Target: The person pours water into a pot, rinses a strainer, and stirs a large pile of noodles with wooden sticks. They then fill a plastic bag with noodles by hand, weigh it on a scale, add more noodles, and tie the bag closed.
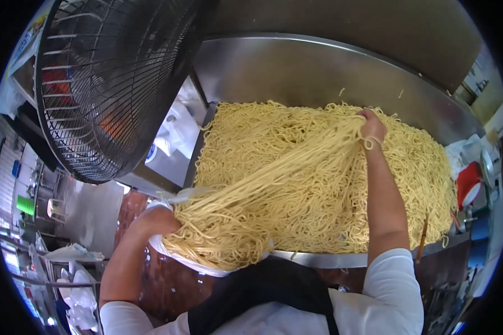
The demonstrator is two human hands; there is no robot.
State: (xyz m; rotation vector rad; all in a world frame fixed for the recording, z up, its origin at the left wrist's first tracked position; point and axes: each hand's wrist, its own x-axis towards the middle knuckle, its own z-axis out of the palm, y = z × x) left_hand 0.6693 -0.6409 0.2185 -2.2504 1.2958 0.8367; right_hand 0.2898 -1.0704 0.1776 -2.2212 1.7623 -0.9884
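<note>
My right hand is closed around a bunch of long yellow noodles at the far side of a big metal tray. The strands stretch down and left from it to a white plastic bag full of noodles. My left hand is closed at the left rim of the bag; its fingertips are partly hidden by noodles and plastic. The bag stands at the tray's near left corner, close to my black apron. A thick layer of loose noodles covers the tray.
A large black fan stands close on the left. Behind the tray rises a metal panel. A red container and a brown stick are on the right. White plastic bags lie at lower left.
</note>
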